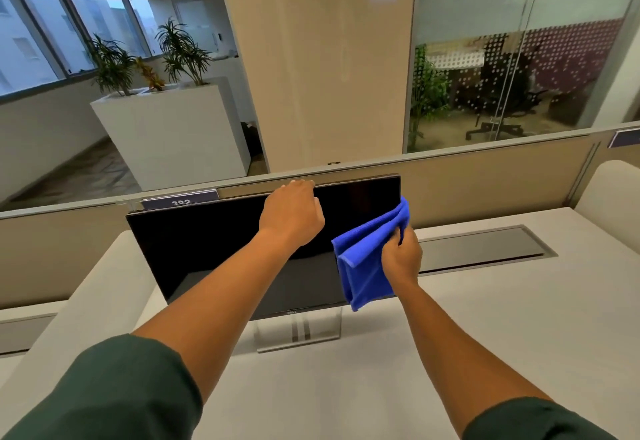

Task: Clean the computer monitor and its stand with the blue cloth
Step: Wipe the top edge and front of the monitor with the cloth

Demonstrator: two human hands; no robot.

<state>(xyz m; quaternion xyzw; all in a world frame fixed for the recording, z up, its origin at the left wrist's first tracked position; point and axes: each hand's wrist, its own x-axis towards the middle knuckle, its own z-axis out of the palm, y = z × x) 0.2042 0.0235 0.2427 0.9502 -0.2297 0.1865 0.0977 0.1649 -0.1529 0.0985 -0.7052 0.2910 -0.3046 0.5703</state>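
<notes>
Standing on a white desk point(485, 318), a dark monitor point(214, 249) on its stand point(298, 332) tilts back. The left hand point(292, 214) grasps its top edge, fingers curled over. The right hand point(403, 256) pinches a folded blue cloth point(367, 259) against the screen's right edge.

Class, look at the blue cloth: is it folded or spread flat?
Folded. The blue cloth hangs in doubled layers from the right hand, against the monitor edge.
</notes>
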